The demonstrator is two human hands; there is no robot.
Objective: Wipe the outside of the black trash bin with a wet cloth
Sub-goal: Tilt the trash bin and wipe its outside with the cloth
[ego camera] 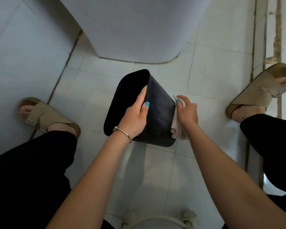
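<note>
The black trash bin (157, 103) is tilted over the tiled floor, its open mouth turned to the left. My left hand (135, 114) grips its rim, fingers inside the mouth and thumb on the outer wall. My right hand (187, 109) holds a pale cloth (177, 128) bunched against the bin's right outer side. Part of the cloth hangs down along the wall, under my wrist.
A large white appliance (135, 25) stands just beyond the bin. My feet in tan sandals (45, 116) (261, 90) are planted on either side on the white floor tiles (92, 90). A tiled wall runs on the left, a threshold strip (277, 38) on the right.
</note>
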